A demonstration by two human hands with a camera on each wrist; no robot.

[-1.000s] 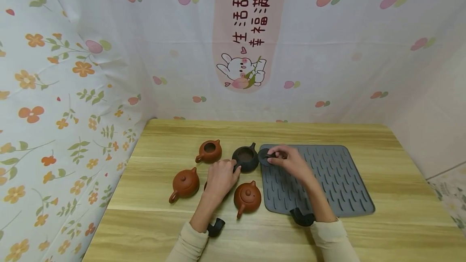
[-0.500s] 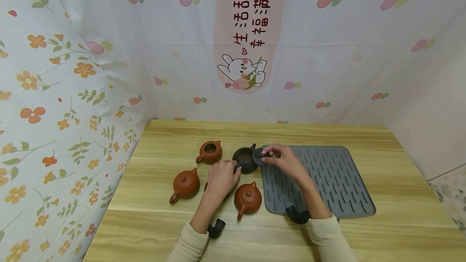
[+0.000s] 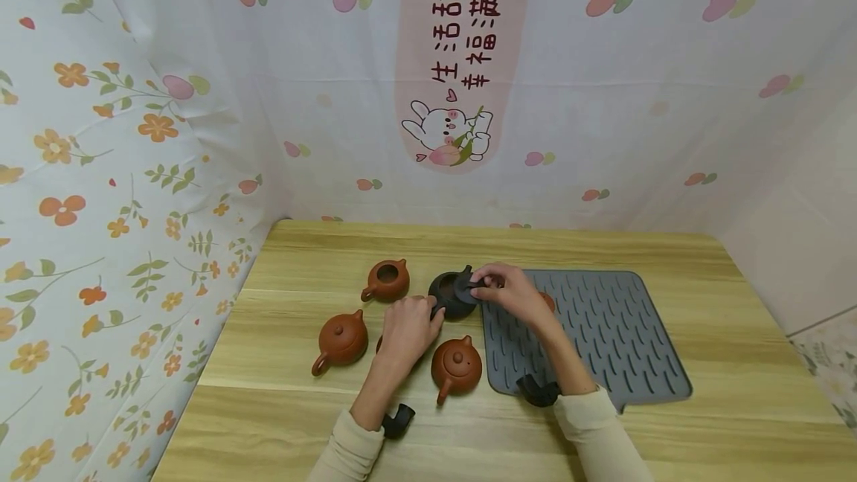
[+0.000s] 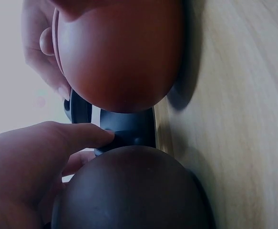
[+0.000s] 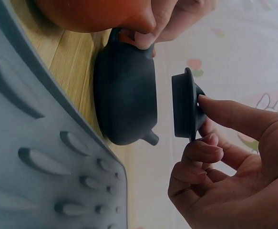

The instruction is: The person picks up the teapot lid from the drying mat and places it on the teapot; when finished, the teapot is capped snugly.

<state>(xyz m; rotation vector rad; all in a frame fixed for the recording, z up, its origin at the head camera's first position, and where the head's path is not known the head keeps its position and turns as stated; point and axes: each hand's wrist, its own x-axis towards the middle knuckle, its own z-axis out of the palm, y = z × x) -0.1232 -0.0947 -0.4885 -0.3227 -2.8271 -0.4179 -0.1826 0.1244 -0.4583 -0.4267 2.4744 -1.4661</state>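
Note:
A black teapot (image 3: 458,311) without its lid stands upright left of the grey mat. My left hand (image 3: 407,326) pinches its handle between thumb and fingers. Above the opening, my right hand (image 3: 512,292) holds the black lid (image 5: 184,107) by its knob. In the right wrist view a gap shows between the lid and the teapot's mouth, with the spout (image 5: 150,137) pointing away. The left wrist view shows my left thumb (image 4: 98,135) on the handle, between a reddish-brown teapot (image 4: 119,57) and a darker rounded pot (image 4: 134,191).
A lidless reddish-brown teapot (image 3: 395,285) sits at the back left. Two lidded ones, a left teapot (image 3: 343,341) and a front teapot (image 3: 462,374), stand nearer. My left hand mostly hides another. A small orange-brown object (image 3: 547,300) lies on the ridged grey mat (image 3: 609,333), partly behind my right hand.
My right hand has carried the black lid leftward, from beside the teapot to over its opening, uncovering the orange-brown object on the mat. My left hand stays on the handle.

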